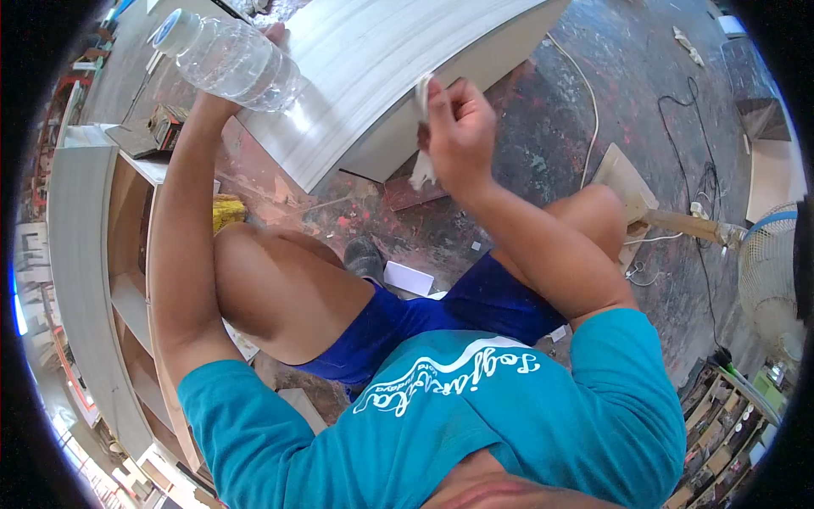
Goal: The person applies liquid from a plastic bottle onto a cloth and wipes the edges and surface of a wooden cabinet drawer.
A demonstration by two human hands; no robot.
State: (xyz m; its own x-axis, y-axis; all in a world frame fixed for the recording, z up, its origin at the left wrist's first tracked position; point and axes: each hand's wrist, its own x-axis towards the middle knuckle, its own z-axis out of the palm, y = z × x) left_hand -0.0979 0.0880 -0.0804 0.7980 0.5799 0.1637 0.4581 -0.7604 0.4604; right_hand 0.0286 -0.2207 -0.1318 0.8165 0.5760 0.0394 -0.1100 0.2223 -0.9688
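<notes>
Left arm reaches forward past the left knee, forearm up. Left hand (275, 33) is mostly hidden behind a clear plastic bottle (233, 64); some fingers show past its far side. Can't tell if the hand is open or gripping the bottle. Right arm is bent at the elbow, forearm angled forward and inward. Right hand (462, 131) is raised, fingers curled, pinching a whitish rag (422, 174) that hangs down beside the palm, slightly blurred.

Bottle has a white cap with a blue top, is tilted in view, cap toward the upper left; contents can't be made out. Open-fronted cabinet (83, 280) at far left has several compartments. Worn box (167, 127) sits near its upper end.

Pale wood-grain panel unit (339, 64) lies in front of the person, between and beyond the hands. Bottle overlaps its left part in view; contact unclear. Rag is at the near right edge of the unit in view, in the right hand; touching or apart, can't tell. Paint-spotted floor (543, 144) below, fan (767, 267) at far right.
</notes>
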